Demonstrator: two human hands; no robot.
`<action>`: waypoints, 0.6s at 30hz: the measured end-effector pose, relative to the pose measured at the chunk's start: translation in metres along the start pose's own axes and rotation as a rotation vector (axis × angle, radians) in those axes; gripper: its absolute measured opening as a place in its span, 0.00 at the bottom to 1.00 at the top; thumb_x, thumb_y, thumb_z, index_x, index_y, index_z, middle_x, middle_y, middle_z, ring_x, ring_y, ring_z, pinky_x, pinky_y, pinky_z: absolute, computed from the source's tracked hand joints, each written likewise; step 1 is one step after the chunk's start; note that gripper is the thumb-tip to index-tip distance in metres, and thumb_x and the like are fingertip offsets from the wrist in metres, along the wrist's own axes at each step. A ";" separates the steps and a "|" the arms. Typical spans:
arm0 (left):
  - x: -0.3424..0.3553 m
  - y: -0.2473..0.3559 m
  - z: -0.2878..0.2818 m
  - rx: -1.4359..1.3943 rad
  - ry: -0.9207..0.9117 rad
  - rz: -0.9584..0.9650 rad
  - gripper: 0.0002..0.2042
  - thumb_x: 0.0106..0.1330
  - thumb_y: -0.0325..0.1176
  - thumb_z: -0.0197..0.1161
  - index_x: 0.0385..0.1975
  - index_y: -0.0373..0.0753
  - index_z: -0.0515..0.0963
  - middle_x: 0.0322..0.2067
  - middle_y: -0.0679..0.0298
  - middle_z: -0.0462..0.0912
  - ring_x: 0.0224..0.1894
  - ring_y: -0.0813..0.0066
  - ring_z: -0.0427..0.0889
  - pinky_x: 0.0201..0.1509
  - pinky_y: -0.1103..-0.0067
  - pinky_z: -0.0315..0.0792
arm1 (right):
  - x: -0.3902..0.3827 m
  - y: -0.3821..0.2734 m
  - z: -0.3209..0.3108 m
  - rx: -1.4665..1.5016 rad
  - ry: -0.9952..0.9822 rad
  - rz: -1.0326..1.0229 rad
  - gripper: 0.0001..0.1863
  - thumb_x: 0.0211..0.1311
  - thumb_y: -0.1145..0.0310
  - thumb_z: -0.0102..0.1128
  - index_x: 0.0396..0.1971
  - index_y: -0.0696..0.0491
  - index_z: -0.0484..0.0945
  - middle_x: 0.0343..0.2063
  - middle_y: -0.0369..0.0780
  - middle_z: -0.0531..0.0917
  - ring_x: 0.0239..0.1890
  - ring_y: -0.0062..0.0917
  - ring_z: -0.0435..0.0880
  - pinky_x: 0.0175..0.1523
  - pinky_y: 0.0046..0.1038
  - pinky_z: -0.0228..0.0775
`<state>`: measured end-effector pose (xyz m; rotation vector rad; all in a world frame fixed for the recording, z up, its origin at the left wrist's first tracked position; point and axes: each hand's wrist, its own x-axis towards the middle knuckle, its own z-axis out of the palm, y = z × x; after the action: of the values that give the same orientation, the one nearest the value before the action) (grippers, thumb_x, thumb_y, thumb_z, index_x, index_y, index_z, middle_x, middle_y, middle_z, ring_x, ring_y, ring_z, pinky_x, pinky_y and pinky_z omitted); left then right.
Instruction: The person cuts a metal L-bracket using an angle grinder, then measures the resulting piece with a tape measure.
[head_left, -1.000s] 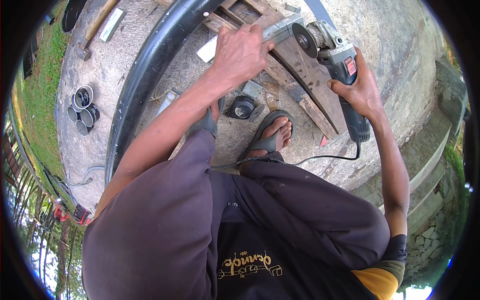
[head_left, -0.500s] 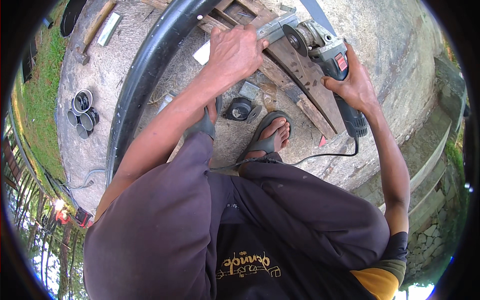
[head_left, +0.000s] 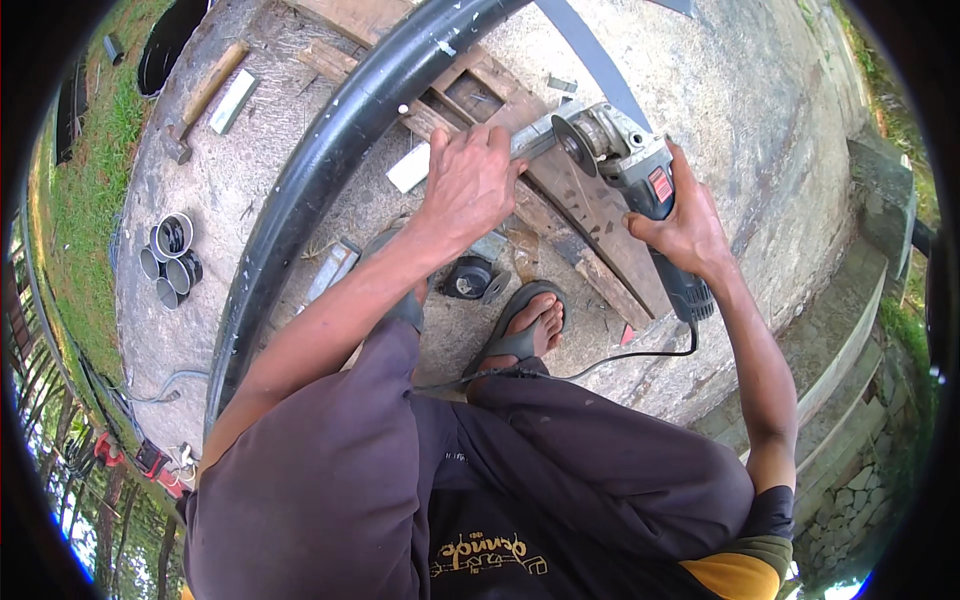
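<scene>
My right hand (head_left: 685, 215) is wrapped round the body of a dark angle grinder (head_left: 655, 195), its thumb across the near side. The grinder's disc (head_left: 575, 145) stands on edge at the right end of a grey metal bar (head_left: 536, 138); whether it touches cannot be made out. With fingers closed, my left hand (head_left: 470, 180) presses the bar down onto the wood. The bar's pale other end (head_left: 408, 170) sticks out left of that hand. Beneath lie worn wooden boards (head_left: 600, 200). From the grinder's rear, a black cord (head_left: 640, 355) runs toward my feet.
A thick black curved pipe (head_left: 290, 200) arches across the left side. Between it and my sandalled foot (head_left: 530, 325) lie a tape measure (head_left: 468, 280) and a metal offcut (head_left: 335, 268). Farther left are a hammer (head_left: 205, 95), a metal piece (head_left: 233, 102) and several short black tubes (head_left: 175, 235).
The whole view has shifted, with the ground things sitting lower in it. Both hands keep their holds on the bar and the grinder, and the grinder stays beside the bar's end.
</scene>
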<state>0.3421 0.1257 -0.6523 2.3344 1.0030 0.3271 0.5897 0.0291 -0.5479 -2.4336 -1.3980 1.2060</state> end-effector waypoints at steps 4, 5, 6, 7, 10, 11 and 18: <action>-0.002 -0.001 0.002 0.024 -0.003 0.016 0.12 0.69 0.35 0.67 0.41 0.33 0.75 0.35 0.50 0.81 0.39 0.50 0.83 0.48 0.57 0.62 | -0.002 -0.008 -0.003 -0.001 0.005 -0.023 0.57 0.45 0.64 0.73 0.76 0.64 0.54 0.49 0.56 0.85 0.51 0.47 0.86 0.61 0.41 0.75; -0.003 0.000 0.003 0.025 0.001 0.015 0.12 0.69 0.35 0.67 0.41 0.33 0.75 0.35 0.50 0.81 0.39 0.50 0.83 0.48 0.57 0.62 | -0.003 -0.009 -0.003 0.005 0.002 -0.017 0.57 0.45 0.64 0.73 0.76 0.64 0.54 0.49 0.56 0.86 0.52 0.47 0.86 0.61 0.41 0.75; -0.003 0.001 0.003 0.055 0.002 0.027 0.12 0.69 0.35 0.66 0.40 0.33 0.75 0.35 0.51 0.81 0.39 0.52 0.83 0.48 0.58 0.62 | -0.003 -0.011 -0.004 0.013 -0.001 -0.010 0.57 0.45 0.64 0.73 0.76 0.64 0.54 0.49 0.56 0.86 0.52 0.47 0.86 0.61 0.41 0.75; -0.003 0.002 0.004 0.085 0.001 0.038 0.12 0.69 0.35 0.66 0.40 0.33 0.75 0.35 0.51 0.80 0.39 0.53 0.83 0.49 0.59 0.62 | -0.003 -0.011 -0.004 0.010 0.000 -0.013 0.57 0.45 0.64 0.73 0.76 0.64 0.54 0.49 0.56 0.86 0.52 0.47 0.86 0.61 0.41 0.75; -0.006 0.002 0.009 0.139 0.047 0.095 0.12 0.69 0.36 0.66 0.39 0.33 0.75 0.34 0.53 0.79 0.37 0.55 0.82 0.48 0.61 0.63 | -0.002 -0.009 -0.004 0.017 0.035 -0.065 0.55 0.44 0.65 0.73 0.74 0.62 0.56 0.47 0.59 0.87 0.49 0.52 0.88 0.60 0.43 0.78; -0.007 0.002 0.011 0.139 0.048 0.093 0.12 0.69 0.36 0.66 0.39 0.33 0.75 0.34 0.53 0.79 0.37 0.55 0.82 0.48 0.61 0.63 | -0.002 -0.009 -0.004 0.031 0.029 -0.063 0.54 0.44 0.65 0.73 0.74 0.62 0.56 0.47 0.59 0.87 0.49 0.52 0.88 0.59 0.43 0.79; -0.009 0.005 0.014 0.353 0.064 0.172 0.12 0.70 0.38 0.66 0.37 0.36 0.75 0.31 0.57 0.75 0.33 0.63 0.79 0.48 0.64 0.63 | -0.003 -0.010 -0.003 0.031 0.021 -0.024 0.52 0.47 0.66 0.73 0.74 0.58 0.57 0.47 0.54 0.86 0.50 0.45 0.87 0.59 0.41 0.76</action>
<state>0.3448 0.1105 -0.6609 2.7543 0.9538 0.3132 0.5840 0.0331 -0.5394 -2.3955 -1.3877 1.1838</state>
